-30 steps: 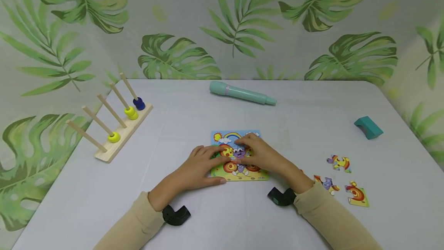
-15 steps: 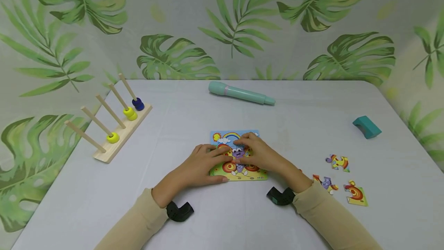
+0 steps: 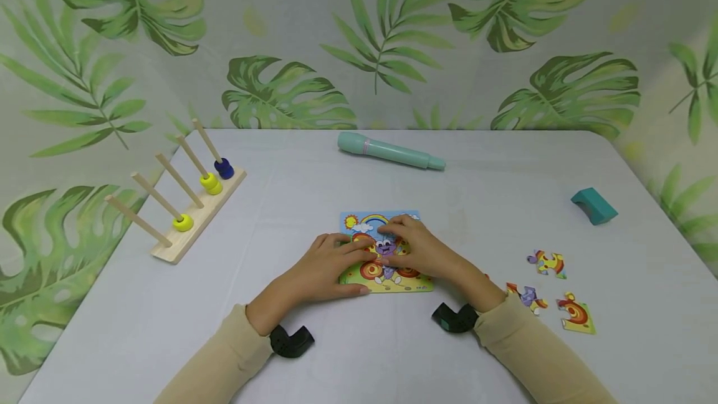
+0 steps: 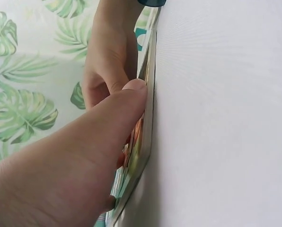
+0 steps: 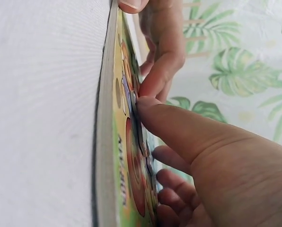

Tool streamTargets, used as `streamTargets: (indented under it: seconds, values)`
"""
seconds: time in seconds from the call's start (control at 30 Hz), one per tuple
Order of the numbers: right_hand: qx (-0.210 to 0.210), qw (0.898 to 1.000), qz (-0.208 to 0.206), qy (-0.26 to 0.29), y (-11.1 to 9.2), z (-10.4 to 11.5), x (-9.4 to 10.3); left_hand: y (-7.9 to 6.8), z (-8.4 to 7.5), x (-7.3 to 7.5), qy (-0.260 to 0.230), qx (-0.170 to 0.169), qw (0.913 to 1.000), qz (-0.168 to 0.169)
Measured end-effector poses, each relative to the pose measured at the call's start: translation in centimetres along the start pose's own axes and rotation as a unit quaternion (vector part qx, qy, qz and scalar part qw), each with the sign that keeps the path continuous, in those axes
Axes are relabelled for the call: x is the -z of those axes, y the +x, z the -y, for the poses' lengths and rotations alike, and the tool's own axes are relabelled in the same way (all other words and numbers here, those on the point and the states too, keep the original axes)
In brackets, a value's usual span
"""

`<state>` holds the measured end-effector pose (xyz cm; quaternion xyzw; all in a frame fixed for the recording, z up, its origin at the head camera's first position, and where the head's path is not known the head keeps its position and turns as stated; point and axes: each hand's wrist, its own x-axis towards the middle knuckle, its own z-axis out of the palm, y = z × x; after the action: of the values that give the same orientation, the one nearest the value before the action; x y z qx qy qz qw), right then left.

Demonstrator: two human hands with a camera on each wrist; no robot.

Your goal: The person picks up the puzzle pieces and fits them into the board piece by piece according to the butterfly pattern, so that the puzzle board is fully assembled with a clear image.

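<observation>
A butterfly picture puzzle board (image 3: pixel 359 279) lies on the white table in the head view. My left hand (image 3: pixel 322 267) rests on its left side, fingers spread over the picture and thumb along the near edge. From the right, my right hand (image 3: pixel 421 248) holds a puzzle piece (image 3: pixel 386 247) with a purple face, thumb below it and index finger above. In the right wrist view, the right thumb (image 5: pixel 153 106) presses at a raised piece edge, close to a left fingertip. The right palm hides part of the picture's right side.
Loose puzzle pieces (image 3: pixel 576 315) lie to the right, one partly behind the right wrist. A teal arch block (image 3: pixel 596 206) sits farther right. Behind the board lies a mint toy microphone (image 3: pixel 392 151). A wooden peg stand (image 3: pixel 210 211) with yellow and blue rings stands left.
My left hand has shifted slightly right and onto the board, its wrist moving a little up and right. The right hand keeps its place on the puzzle.
</observation>
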<state>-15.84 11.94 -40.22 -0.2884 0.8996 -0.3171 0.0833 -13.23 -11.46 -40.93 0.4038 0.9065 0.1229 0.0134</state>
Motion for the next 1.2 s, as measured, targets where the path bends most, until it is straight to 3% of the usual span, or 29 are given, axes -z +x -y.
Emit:
streamTargets:
  seconds: [0.2,0.53,1.0,1.2]
  values:
    - [0.008,0.998,-0.026,-0.059,0.0,-0.4,0.0,0.0,0.2,-0.2,-0.014,-0.003,0.9999,-0.007]
    - [0.007,1.0,-0.013,-0.018,-0.1,-0.4,0.1,0.0,0.2,-0.3,-0.021,-0.005,0.9997,-0.011]
    - [0.001,1.0,-0.011,-0.01,-0.2,-0.3,0.2,0.1,0.4,-0.6,-0.029,0.0,0.9996,-0.006]
    - [0.0,1.0,-0.01,-0.022,-0.1,-0.3,0.1,-0.6,1.6,0.1,-0.082,0.043,0.9957,0.002]
